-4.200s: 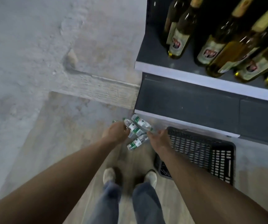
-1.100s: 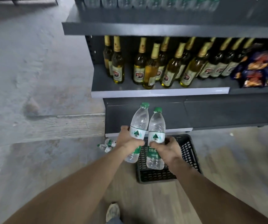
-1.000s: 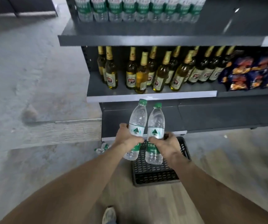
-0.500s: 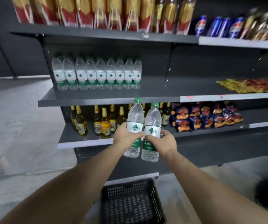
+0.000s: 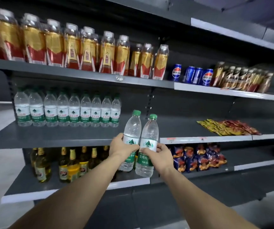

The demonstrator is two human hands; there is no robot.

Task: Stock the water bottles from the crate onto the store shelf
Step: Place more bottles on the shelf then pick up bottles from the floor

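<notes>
My left hand point(image 5: 121, 148) grips a clear water bottle point(image 5: 132, 128) with a green cap and green-white label. Beside it, touching, my right hand point(image 5: 160, 154) grips a second such bottle point(image 5: 149, 133). Both bottles stand upright in the air, in front of the edge of the dark grey middle shelf point(image 5: 58, 138). On that shelf, at its left half, stands a row of several matching water bottles point(image 5: 68, 111). The shelf surface to the right of that row is bare as far as the snack packets. The crate is out of view.
Above is a shelf of red-and-gold tea bottles point(image 5: 76, 48), blue cans point(image 5: 192, 76) and more drinks. Snack packets point(image 5: 227, 128) lie on the middle shelf at the right. Below stand green-glass bottles point(image 5: 67, 164) and blue snack bags point(image 5: 199, 156).
I have lifted both bottles from near the floor up to the middle shelf's height. The view has tilted up, so the black crate has dropped out of sight.
</notes>
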